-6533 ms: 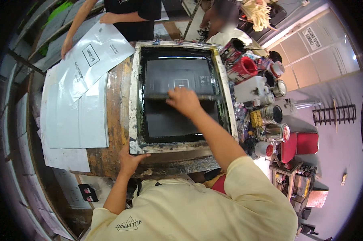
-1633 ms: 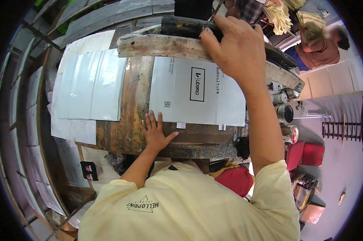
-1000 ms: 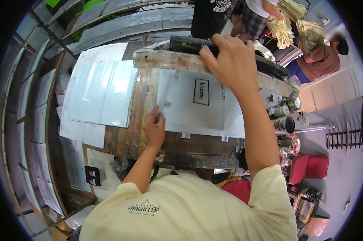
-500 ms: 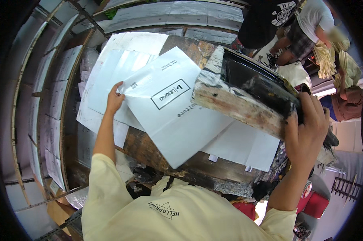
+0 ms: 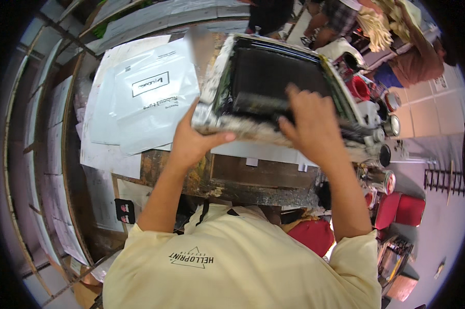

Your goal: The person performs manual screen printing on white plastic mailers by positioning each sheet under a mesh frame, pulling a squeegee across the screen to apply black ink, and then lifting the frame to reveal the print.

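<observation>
A screen printing frame (image 5: 205,105), its mesh smeared with black ink, lies over the middle of the work table. At its near left corner is my left hand (image 5: 187,141), fingers along the left side and thumb against the front edge, gripping it. My right hand (image 5: 315,121) is over the inked mesh near the frame's front edge, smeared by motion. Next to its fingers shows a dark bar, perhaps a squeegee (image 5: 258,104). White plastic mailing bags (image 5: 152,110) with black print lie left of the frame. A white sheet (image 5: 232,150) shows under the front edge.
Metal shelves (image 5: 78,149) with white printed sheets stand to the left and at the back. Ink cans (image 5: 382,180) crowd the table's right side. Red chairs (image 5: 400,210) stand beyond. Other people (image 5: 410,64) are at the back right.
The printed bag has been laid on the left pile and let go. The screen frame has come down from its raised tilt. My left hand moved right to its corner; my right hand moved over the mesh.
</observation>
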`<move>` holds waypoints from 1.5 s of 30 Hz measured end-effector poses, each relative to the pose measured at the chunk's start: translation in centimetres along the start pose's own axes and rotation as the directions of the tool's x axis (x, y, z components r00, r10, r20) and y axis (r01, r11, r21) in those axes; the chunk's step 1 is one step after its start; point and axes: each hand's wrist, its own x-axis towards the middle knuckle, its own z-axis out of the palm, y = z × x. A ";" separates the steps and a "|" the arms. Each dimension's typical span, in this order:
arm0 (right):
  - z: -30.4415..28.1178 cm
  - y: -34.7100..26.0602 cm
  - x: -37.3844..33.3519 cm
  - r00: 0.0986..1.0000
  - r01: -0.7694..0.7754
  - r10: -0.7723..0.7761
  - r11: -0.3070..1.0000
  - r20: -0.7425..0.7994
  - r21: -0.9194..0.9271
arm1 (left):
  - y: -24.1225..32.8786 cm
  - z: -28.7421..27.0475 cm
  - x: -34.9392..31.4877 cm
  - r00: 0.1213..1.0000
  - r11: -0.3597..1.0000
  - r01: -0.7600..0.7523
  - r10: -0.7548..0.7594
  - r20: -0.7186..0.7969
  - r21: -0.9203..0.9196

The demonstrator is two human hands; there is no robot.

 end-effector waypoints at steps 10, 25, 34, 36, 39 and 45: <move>18.9 -5.5 -13.7 0.936 -0.229 0.129 0.930 0.328 0.288 | -20.6 -1.2 -3.4 0.988 0.625 -0.018 0.133 -0.084 0.780; 31.1 12.6 12.2 0.994 -0.112 0.111 0.989 0.020 0.098 | -21.6 -2.6 -3.2 0.999 0.498 -0.021 0.053 -0.006 0.867; 28.6 19.5 20.6 0.969 -0.068 0.024 0.983 0.245 0.170 | -17.2 -1.6 -3.9 0.997 0.826 0.075 -0.070 -0.031 0.559; 29.2 18.7 18.5 0.980 -0.076 0.049 0.987 0.191 0.139 | -17.0 -1.6 -3.8 0.998 0.863 0.065 -0.060 -0.025 0.502; 28.3 15.0 14.0 0.981 -0.125 0.107 0.986 0.163 0.110 | -16.9 -1.7 -4.0 0.989 0.868 0.145 -0.144 -0.039 0.476; 21.4 3.8 -0.4 0.987 -0.095 0.068 0.979 0.147 0.181 | -16.3 -1.3 -4.7 0.994 0.908 0.088 -0.056 -0.090 0.410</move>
